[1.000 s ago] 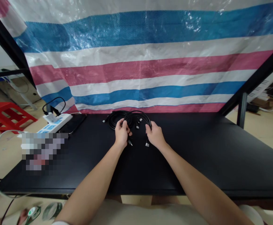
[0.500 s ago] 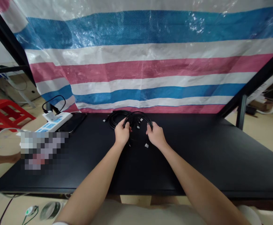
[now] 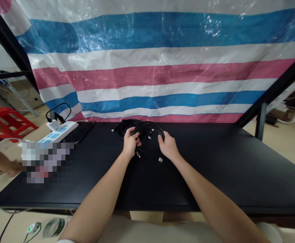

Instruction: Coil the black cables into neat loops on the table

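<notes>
A looped black cable arches between my two hands near the back middle of the table. My left hand pinches its left side, and a metal-tipped plug hangs just below the fingers. Wrapped round the right side of the loop is my right hand, with a pale-capped connector dangling beneath it. Behind my left hand lie more coiled black cables on the tabletop, with several pale connector ends around them. My fingers hide parts of the held loop.
On the black table, a white power strip with a plugged-in charger stands at the left beside a black phone. A striped plastic sheet hangs behind. Another person's hand shows at the far left, near a red stool.
My left hand has shifted slightly left and its fingers have loosened a little. The hanging plug and connector have swung slightly. More of the other person's arm has come in at the left.
</notes>
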{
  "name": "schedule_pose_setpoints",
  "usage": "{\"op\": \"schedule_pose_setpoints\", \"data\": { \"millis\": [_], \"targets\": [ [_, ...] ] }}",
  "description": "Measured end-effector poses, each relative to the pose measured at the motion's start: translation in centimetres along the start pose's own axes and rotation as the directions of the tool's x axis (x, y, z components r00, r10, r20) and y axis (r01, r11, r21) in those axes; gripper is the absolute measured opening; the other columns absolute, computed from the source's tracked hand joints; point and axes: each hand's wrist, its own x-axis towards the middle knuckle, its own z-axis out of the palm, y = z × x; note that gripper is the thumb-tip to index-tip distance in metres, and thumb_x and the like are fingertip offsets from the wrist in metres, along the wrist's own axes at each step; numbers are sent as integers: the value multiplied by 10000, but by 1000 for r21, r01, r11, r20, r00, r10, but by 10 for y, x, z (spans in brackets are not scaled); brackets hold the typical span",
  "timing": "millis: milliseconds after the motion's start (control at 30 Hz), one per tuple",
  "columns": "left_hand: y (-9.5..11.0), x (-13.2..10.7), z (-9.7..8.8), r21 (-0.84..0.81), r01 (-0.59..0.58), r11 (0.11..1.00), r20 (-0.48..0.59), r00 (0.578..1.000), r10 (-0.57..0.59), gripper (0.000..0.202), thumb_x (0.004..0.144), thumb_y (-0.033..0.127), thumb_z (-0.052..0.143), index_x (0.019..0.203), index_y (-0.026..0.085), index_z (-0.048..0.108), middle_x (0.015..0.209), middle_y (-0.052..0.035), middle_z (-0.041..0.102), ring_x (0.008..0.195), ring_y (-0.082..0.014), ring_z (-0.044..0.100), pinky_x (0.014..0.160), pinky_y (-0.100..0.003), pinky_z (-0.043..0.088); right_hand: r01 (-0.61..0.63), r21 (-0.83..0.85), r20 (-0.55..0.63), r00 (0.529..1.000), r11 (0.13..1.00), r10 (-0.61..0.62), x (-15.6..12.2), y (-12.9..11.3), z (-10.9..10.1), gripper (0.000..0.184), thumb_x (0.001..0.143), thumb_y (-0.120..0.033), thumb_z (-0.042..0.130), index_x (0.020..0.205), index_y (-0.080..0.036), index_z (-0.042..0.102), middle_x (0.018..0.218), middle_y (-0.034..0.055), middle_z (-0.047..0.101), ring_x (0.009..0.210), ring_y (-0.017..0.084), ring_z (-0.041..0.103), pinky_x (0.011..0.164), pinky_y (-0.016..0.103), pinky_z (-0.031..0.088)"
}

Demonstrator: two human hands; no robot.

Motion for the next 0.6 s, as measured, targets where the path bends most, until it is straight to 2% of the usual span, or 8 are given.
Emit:
{"op": "schedule_pose_setpoints", "data": {
  "millis": [100, 167, 233, 333, 467, 533, 600],
  "targets": [
    [2, -2, 1, 21, -30, 999, 38, 999, 29, 458, 729, 90, 544, 1164, 233, 544, 565, 101, 417, 333, -23, 301, 335, -141, 270, 61, 46, -74, 996, 997, -58, -2, 2, 1, 326, 796, -285, 470, 1086, -187, 581, 893, 91, 717, 799, 258, 680, 750, 360, 511],
    [2, -1, 1, 80, -82, 993, 57, 995, 77, 446, 742, 114, 556, 1178, 208, 581, 565, 85, 459, 327, -24, 324, 324, -154, 295, 106, 75, -116, 989, 992, -96, -2, 5, 1, 389, 794, -297, 474, 1162, -191, 547, 955, 87, 718, 823, 249, 683, 773, 364, 513],
    [0, 0, 0, 107, -128, 986, 45, 991, 124, 385, 744, 124, 559, 1119, 169, 635, 603, 46, 543, 349, -38, 394, 326, -171, 346, 113, 86, -115, 988, 990, -102, -3, 6, 2, 373, 799, -320, 474, 1142, -196, 556, 885, 70, 726, 769, 239, 686, 756, 362, 517],
    [-1, 3, -1, 94, -141, 986, -27, 989, 144, 327, 729, 115, 566, 1032, 148, 681, 613, 16, 598, 413, -76, 503, 349, -187, 421, 85, 52, -78, 994, 995, -81, -2, 6, 2, 300, 813, -340, 468, 1046, -198, 592, 733, 44, 712, 674, 228, 677, 701, 348, 516],
    [0, 8, -4, 59, -121, 991, -112, 986, 127, 302, 696, 94, 581, 969, 140, 700, 575, 18, 595, 430, -86, 523, 399, -203, 461, 105, -95, 0, 994, 990, -106, 6, -2, 3, 278, 850, -296, 430, 1023, -185, 617, 713, 59, 705, 667, 231, 673, 707, 333, 497],
    [3, 12, -7, 42, -121, 992, -143, 982, 126, 309, 666, 85, 602, 957, 132, 695, 632, 2, 627, 481, -98, 556, 484, -235, 507, 143, -190, 57, 989, 971, -134, 15, -11, 5, 271, 865, -262, 416, 1003, -174, 632, 744, 82, 709, 700, 239, 676, 714, 323, 483],
    [5, 17, -13, 39, -146, 989, -174, 973, 150, 345, 630, 78, 630, 965, 138, 683, 762, -25, 674, 621, -132, 626, 638, -284, 551, 189, -275, 110, 980, 943, -165, 29, -24, 10, 265, 875, -234, 407, 973, -163, 642, 792, 108, 712, 756, 249, 677, 721, 312, 470]
  ]
}}
